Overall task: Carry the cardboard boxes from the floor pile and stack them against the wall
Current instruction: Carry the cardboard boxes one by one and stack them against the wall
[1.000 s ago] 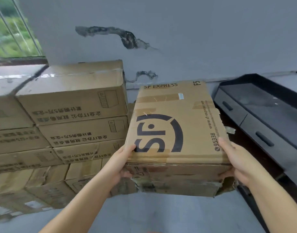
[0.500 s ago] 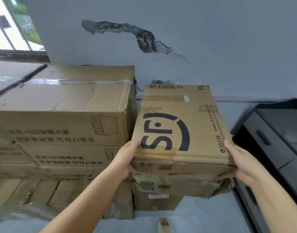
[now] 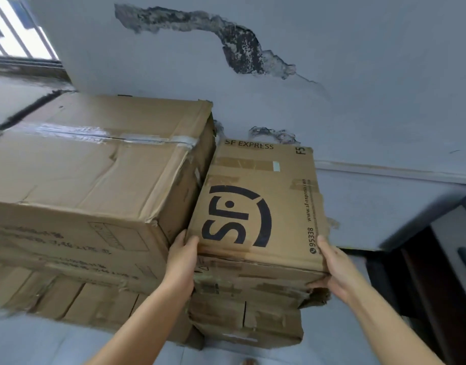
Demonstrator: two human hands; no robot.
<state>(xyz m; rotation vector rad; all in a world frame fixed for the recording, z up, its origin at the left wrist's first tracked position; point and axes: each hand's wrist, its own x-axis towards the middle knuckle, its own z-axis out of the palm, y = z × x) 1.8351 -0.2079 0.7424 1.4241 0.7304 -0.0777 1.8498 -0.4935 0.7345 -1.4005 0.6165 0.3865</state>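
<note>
Nearest the camera, two bare forearms reached forward and up from the bottom edge. The left hand [image 3: 183,262] grasped the near left corner of the SF Express box [image 3: 255,206], thumb lying on the top face and fingers wrapped down the side. The right hand [image 3: 334,270] grasped the near right corner in the same way, thumb up along the edge and fingers curled under the torn, crumpled lower flap. The box sat on top of a lower box [image 3: 246,322], which stood on the pale floor [image 3: 42,343]; whether its full weight was already down could not be told. Its left side lay just beside, perhaps touching, the large taped box [image 3: 100,164] that topped the stack of boxes [image 3: 76,293] to the left. On the right stood a dark cabinet [image 3: 437,280] with a grey drawer front. Behind everything rose the grey wall [image 3: 371,61], marked by a long patch of peeled paint [image 3: 234,40], with a barred window [image 3: 13,30] at the upper left.
</note>
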